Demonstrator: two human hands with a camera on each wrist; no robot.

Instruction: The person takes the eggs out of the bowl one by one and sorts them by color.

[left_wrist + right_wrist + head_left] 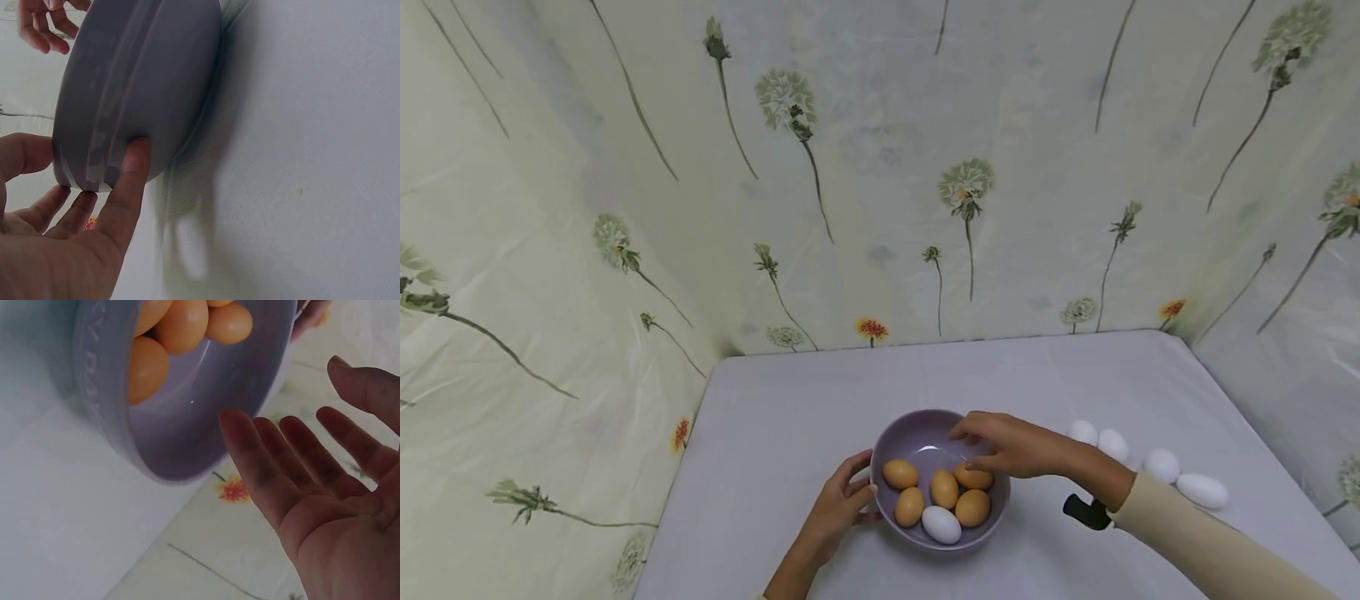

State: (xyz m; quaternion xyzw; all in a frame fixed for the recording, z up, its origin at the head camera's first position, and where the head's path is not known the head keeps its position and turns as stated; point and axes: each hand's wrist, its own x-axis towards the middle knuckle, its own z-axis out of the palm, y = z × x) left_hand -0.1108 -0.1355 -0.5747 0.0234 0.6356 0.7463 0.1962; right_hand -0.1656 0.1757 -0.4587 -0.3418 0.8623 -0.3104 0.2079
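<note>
A purple bowl stands on the table, holding several brown eggs and one white egg. My left hand grips the bowl at its left side. In the left wrist view, the fingertips press against the outer wall of the bowl. My right hand hovers over the bowl's right rim with spread, slightly bent fingers. The right wrist view shows this hand with nothing in its palm, beside the bowl's rim. In the head view its thumb overlaps the rightmost brown egg.
Several white eggs lie on the table to the right, partly behind the right forearm. A dark wrist device hangs below that forearm. Dandelion-patterned sheeting encloses the table at the back and both sides.
</note>
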